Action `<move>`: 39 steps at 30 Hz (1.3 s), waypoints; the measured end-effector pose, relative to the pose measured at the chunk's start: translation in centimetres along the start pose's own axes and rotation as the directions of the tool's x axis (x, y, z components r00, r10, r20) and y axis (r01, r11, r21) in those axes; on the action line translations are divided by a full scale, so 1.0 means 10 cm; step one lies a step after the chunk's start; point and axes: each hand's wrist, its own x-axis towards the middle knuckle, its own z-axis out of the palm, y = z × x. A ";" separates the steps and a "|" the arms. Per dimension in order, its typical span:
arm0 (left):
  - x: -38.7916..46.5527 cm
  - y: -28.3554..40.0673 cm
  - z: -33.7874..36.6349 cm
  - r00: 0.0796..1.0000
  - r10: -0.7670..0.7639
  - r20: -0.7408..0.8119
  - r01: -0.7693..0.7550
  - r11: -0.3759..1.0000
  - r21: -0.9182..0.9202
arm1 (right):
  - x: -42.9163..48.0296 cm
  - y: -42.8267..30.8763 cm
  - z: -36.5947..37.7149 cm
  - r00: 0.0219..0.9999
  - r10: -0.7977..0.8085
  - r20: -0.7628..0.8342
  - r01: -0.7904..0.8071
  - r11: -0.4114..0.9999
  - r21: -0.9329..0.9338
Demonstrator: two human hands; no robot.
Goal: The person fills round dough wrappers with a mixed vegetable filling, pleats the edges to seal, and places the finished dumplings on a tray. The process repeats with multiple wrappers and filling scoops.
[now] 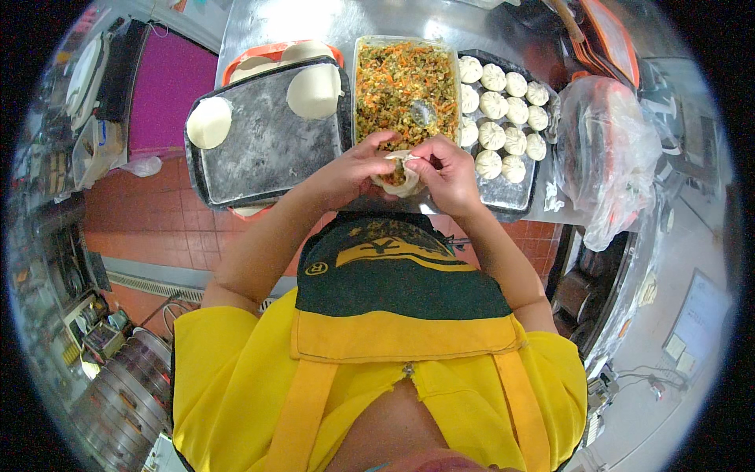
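Observation:
Between my two hands is a partly gathered dough wrapper (pixel 402 186) with chopped vegetable filling showing in its opening. My left hand (pixel 360 168) cups it from the left, thumb over the filling. The thumb and fingers of my right hand (pixel 451 174) pinch its upper right edge. Just beyond them stands a clear plastic tub (pixel 355 88) of chopped filling with orange shreds (pixel 401 71); a shiny spoon bowl (pixel 423 112) rests in it. To the left, a floured dark tray (pixel 265 141) holds dough wrappers (pixel 314 91). Pleated buns (pixel 493 105) sit in rows on another dark tray (pixel 501 196) at right.
An orange tray (pixel 236 64) with more wrappers lies under the left tray. Clear plastic bags (pixel 613 153) cover something reddish on the right of the steel table (pixel 377 17). Orange-rimmed trays (pixel 610 41) lean at the far right. Stacked round steamers (pixel 121 401) stand at lower left.

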 end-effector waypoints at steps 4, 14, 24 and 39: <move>0.01 -0.12 0.04 0.997 0.053 -0.056 -0.059 0.990 -0.125 | -0.04 0.06 0.06 0.996 0.090 0.005 -0.090 0.991 0.102; 0.12 -0.26 0.02 0.952 0.304 -0.039 -0.246 0.835 0.493 | 0.07 -0.11 -0.07 0.979 -0.145 0.140 0.167 0.973 -0.160; 0.12 -0.21 0.06 0.957 0.268 0.109 -0.280 0.762 0.584 | -0.01 -0.11 -0.08 0.981 -0.111 0.161 0.137 0.977 -0.162; 0.05 0.03 -0.02 0.991 0.007 0.135 -0.050 0.946 0.320 | 0.00 -0.11 -0.05 0.951 -0.222 0.216 0.260 0.951 -0.165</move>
